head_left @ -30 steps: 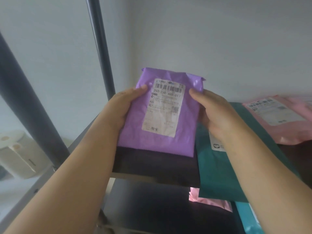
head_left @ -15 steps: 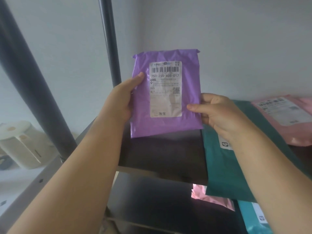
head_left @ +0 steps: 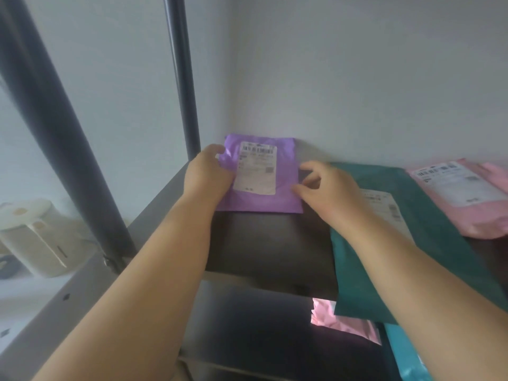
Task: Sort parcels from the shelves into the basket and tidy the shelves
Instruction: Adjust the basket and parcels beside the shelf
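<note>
A purple parcel (head_left: 286,174) with a white label lies flat at the back left corner of the dark top shelf (head_left: 269,243), against the wall. My left hand (head_left: 206,174) grips its crumpled left edge. My right hand (head_left: 330,188) is at its right edge, thumb tip touching it, fingers loosely bent above the shelf. No basket is in view.
A dark teal parcel (head_left: 439,243) overhangs the shelf front right of my right hand, with pink parcels (head_left: 461,193) beyond it. On the lower shelf lie a pink parcel (head_left: 343,320) and a light teal one (head_left: 406,353). Black posts (head_left: 181,78) stand left. A white appliance (head_left: 35,237) sits far left.
The purple parcel was held upright in both hands; it has gone down and back onto the shelf corner. My right hand has let go of its pinch on the edge.
</note>
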`<state>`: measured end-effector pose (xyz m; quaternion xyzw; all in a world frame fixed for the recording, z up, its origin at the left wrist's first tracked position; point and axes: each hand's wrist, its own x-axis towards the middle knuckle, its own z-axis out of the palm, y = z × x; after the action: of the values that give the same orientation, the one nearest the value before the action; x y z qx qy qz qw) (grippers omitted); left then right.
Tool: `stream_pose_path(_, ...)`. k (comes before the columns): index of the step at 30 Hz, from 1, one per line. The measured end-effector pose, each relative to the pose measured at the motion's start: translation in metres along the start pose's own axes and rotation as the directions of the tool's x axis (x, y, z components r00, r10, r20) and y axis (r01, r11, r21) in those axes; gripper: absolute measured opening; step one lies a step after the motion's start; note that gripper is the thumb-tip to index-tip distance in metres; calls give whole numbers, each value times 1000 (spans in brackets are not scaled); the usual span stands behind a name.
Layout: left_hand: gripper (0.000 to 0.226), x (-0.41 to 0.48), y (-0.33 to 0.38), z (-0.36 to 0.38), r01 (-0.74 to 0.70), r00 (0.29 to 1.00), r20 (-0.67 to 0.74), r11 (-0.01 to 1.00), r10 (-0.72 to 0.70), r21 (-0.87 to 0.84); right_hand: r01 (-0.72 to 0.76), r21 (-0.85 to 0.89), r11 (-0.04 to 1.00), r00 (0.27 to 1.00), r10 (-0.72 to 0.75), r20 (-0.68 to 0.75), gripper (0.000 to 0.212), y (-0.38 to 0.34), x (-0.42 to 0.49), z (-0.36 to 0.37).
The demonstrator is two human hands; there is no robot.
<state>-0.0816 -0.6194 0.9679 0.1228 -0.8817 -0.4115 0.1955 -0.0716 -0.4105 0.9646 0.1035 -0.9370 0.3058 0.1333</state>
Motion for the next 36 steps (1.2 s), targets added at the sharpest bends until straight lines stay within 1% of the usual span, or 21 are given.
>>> stream_pose_path(2,36,0,-4,3,-41,999,-2,987,42,156,26,-49,998,999,-24,33,34,0,-1,2)
stream_pose_path(3,37,1,-5,5,-52,999,3,978,52,201,35,-59,998,999,-33,40,31,0,-1,3)
stream_pose_path(6,40,5,-9,8,-65,998,-4,957,69,284,49,-53,997,998,-47,39,28,0,-1,5)
stream_pose_path(9,46,2,-5,9,-115,991,-32,934,133,338,35,-17,999,999,-35,-16,24,-1,-1,3)
stream_pose_path(10,45,-1,-2,10,-161,982,-44,927,186,338,27,13,1000,999,-26,-45,23,-1,-1,0)
stream_pose_path(12,37,-7,5,14,-303,944,-27,894,330,330,-1,62,998,997,5,-77,23,1,-1,-13)
stream_pose_path(14,34,-15,11,21,-433,897,56,847,438,310,-35,11,999,999,36,-40,26,4,-2,-33)
stream_pose_path(15,36,-19,14,24,-468,883,120,830,454,303,-56,-52,997,998,56,1,29,8,-4,-44)
stream_pose_path(17,40,-22,15,30,-500,864,244,807,440,315,-97,-210,973,989,117,86,35,19,-9,-63)
stream_pose_path(18,42,-22,15,32,-516,851,313,781,421,352,-113,-282,953,981,152,121,37,26,-13,-70)
stream_pose_path(20,49,-21,14,35,-558,819,430,706,380,437,-144,-351,925,961,216,174,38,39,-18,-74)
stream_pose_path(21,48,-20,13,34,-554,817,452,703,358,446,-151,-349,925,953,231,198,38,43,-18,-71)
stream_pose_path(23,45,-20,16,32,-530,828,444,737,342,419,-150,-334,931,950,229,212,41,47,-18,-63)
stream_pose_path(25,46,-23,19,28,-483,847,422,798,322,360,-115,-337,934,958,194,210,43,44,-17,-54)
stream_pose_path(29,48,-22,16,19,-405,877,400,858,266,316,-87,-345,934,967,162,195,42,35,-11,-34)
stream_pose_path(33,49,-21,9,11,-377,886,401,867,235,325,-88,-371,924,971,162,174,33,26,-7,-20)
stream_pose_path(36,48,-22,10,6,-392,877,414,862,245,321,-91,-361,928,971,163,175,40,22,-9,-18)
